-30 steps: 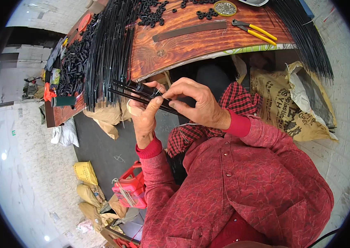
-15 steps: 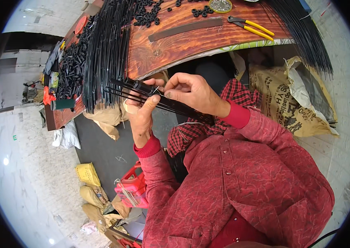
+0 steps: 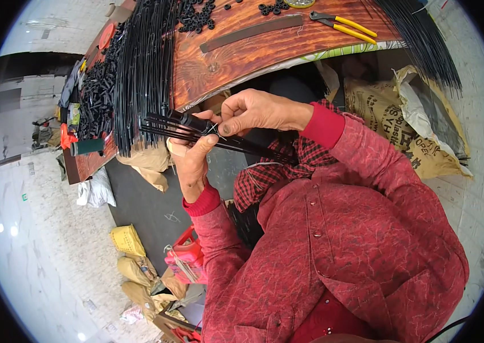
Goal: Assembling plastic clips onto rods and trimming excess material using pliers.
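In front of my body a bundle of thin black rods (image 3: 265,152) runs slantwise, with black cylindrical collars (image 3: 189,120) near its upper left end. My left hand (image 3: 191,157) is closed around the bundle, thumb pressed on the near side and a tan wrap on one finger. Thin silvery wire (image 3: 214,128) sticks out in short crossing strands beside the left thumb tip. My right hand (image 3: 256,114) pinches at this wire with thumb and forefinger, its fingertips close against the collar. The bundle's lower end rests by a red-and-black checked cloth (image 3: 265,183) on my lap.
A wooden table (image 3: 196,74) holds long black rods (image 3: 145,74), a heap of black plastic parts (image 3: 98,94), a flat dark strip (image 3: 250,34) and yellow-handled pliers (image 3: 345,27). More rods overhang its right end. Woven sacks (image 3: 413,126) stand right; a red plastic container (image 3: 186,254) lies left.
My right hand has risen slightly and turned, its fingertips now lower on the wire, which stands out more. The left hand keeps its hold on the bundle. The view has shifted a little.
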